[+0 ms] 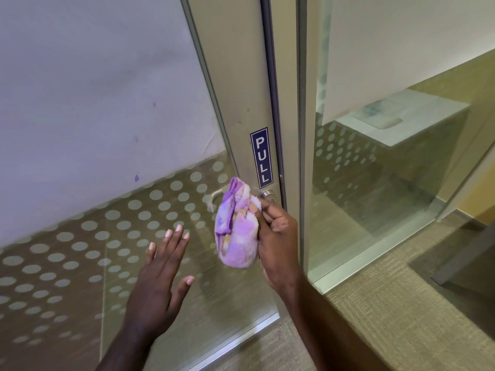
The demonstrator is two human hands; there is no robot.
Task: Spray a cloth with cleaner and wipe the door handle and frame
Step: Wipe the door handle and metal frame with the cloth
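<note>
Glass door (80, 129): fills the left and centre of the frame; frosted upper pane, a band of pale dots across the lower part.

Fixed glass panel (375, 196): right of frame, beside the door, with carpet showing below it.

Door frame (235, 76): brushed metal stile running from top centre down to the handle. We see a scuffed patch just above the sign; we cannot tell whether any of the stile has been wiped.

Left hand (158, 279): lower centre, fingers spread wide, palm toward the glass, holding nothing. We cannot tell whether it touches the pane.

Right hand (276, 236): centre right, closed around the cloth, thumb pressed on its upper edge.

Cloth (237, 228): bunched purple, white and peach terry, centre of frame, pressed against the handle and covering its middle.

PULL sign (262, 156): blue vertical sticker on the stile, just above the handle.

Door handle (267, 195): silver lever; only its round base at right and its tip (217, 194) at left show past the cloth.

Progress, as we judge it: no spray bottle is in view, so spraying looks to be finished; the handle wipe is under way. The stile around and above the sign appears to be what remains.
</note>
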